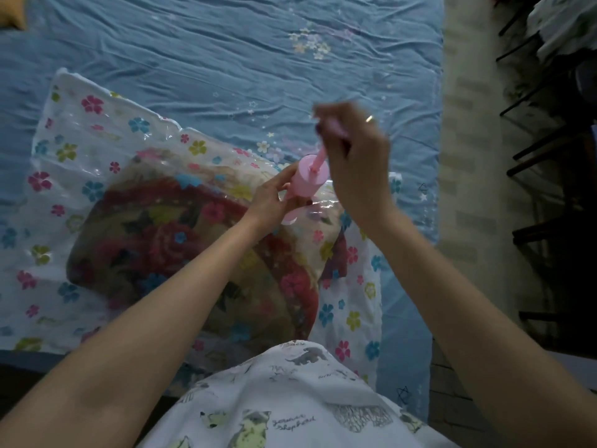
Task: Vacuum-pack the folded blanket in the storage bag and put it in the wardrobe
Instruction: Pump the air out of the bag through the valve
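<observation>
The storage bag [80,163] lies on the bed [210,53] before me with the folded blanket [181,247] inside it, and the pump [305,185] stands on the bag's right part between my left hand [274,195] and right hand [355,156].

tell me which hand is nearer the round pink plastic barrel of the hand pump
Left. The left hand grips the round pink plastic pump barrel itself, steadying it on the flowered clear storage bag. The right hand is above it, holding the pink plunger handle.

Pumping air from the storage bag [80,130]

Left hand [274,195] grips the pink pump [308,182]; the blurred right hand [352,147] seemingly holds its handle.
</observation>
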